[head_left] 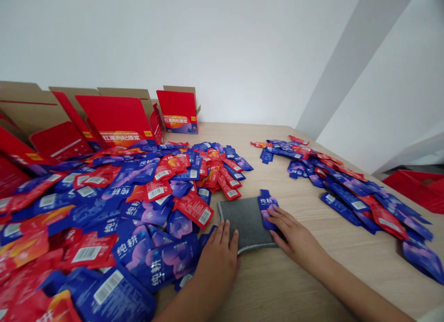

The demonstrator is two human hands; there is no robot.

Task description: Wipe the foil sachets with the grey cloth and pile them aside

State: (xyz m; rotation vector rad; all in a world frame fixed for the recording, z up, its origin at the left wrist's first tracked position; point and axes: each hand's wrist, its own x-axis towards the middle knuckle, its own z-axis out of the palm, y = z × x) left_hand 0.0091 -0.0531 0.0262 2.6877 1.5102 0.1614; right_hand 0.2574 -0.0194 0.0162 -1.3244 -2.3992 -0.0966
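Observation:
A grey cloth pad [239,218] lies flat on the table in front of me. My left hand [220,250] rests on its near left corner, fingers stretched out and holding nothing. On the pad's right end is a blue sachet [265,202] with white lettering and a narrow top. My right hand [289,232] has its fingers over the sachet's right edge, with the thumb lower down, gripping it against the pad. Part of that sachet is hidden beneath the fingers. Beside my left hand spreads a big heap of blue sachets [173,262] and red sachets [196,208].
Along the table's right side runs a second row of mixed blue and red sachets [354,199]. Several open red cardboard boxes [114,116] stand at the back left, with another red box [178,109] near the wall. A red object [416,188] sits beyond the table's right edge.

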